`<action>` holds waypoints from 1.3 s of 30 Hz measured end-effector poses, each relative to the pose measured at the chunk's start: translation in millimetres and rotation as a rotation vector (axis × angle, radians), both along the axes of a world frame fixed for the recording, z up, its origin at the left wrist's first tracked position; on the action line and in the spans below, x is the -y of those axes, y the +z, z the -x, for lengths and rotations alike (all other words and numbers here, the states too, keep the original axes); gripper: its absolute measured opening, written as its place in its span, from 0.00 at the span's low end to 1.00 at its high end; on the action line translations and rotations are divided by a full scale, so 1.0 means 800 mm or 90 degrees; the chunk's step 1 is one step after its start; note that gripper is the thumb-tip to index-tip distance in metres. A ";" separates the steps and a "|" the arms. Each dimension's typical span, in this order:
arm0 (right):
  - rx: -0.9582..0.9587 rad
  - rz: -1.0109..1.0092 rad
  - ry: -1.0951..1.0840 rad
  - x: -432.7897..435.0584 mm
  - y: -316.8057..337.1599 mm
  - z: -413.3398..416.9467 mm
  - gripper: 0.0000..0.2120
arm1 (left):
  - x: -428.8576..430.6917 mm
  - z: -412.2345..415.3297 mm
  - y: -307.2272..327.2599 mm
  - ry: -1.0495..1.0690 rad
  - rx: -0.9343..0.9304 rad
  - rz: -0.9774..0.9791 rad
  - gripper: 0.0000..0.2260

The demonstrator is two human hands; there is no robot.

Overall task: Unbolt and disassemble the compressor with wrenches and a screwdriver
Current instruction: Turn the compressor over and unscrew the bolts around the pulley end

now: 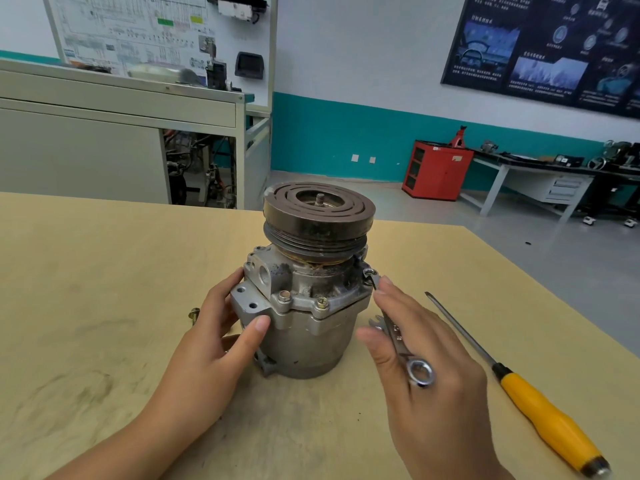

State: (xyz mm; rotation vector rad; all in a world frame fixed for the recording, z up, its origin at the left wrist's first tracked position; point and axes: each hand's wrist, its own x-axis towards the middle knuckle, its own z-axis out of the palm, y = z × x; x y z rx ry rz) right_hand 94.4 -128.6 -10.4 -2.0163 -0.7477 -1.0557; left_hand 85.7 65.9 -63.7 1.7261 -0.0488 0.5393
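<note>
The grey compressor (308,327) stands upright on the tan table (104,271), its dark pulley (318,213) on top. Two bolts (284,296) sit in the front flange. My left hand (214,344) grips the body's left side, thumb across the front. My right hand (426,386) holds a combination wrench (398,341) between thumb and fingers, its open end toward the compressor. The ring end of a second wrench (369,272) sits at the right flange, with its shaft running under my fingertips. A yellow-handled screwdriver (540,410) lies on the table to the right.
A loose bolt (194,315) lies on the table just left of my left hand. Beyond the table stand a grey training bench (117,109), a red cabinet (438,168) and a far workbench (540,171) with parts.
</note>
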 end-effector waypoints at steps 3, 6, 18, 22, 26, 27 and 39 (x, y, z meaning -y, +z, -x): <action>0.052 0.077 -0.049 -0.002 0.004 0.000 0.29 | 0.000 0.000 0.000 0.000 -0.001 0.002 0.25; 0.087 0.100 -0.077 -0.001 0.004 -0.002 0.26 | 0.001 0.000 0.001 0.000 -0.002 0.005 0.25; -0.190 -0.224 0.038 0.013 0.003 0.002 0.07 | 0.001 0.002 0.002 -0.003 0.002 0.009 0.26; -0.287 -0.371 0.068 0.019 0.006 -0.005 0.13 | 0.001 0.001 0.002 -0.006 0.004 0.007 0.26; -0.380 -0.541 0.113 0.025 0.012 -0.016 0.10 | 0.001 0.001 0.001 -0.005 0.006 0.005 0.26; -0.400 -0.576 0.123 0.028 0.015 -0.021 0.09 | 0.001 0.001 0.001 -0.004 0.004 0.005 0.25; -0.507 -0.558 0.179 0.042 0.030 -0.101 0.03 | -0.001 0.001 0.000 -0.015 0.006 -0.005 0.23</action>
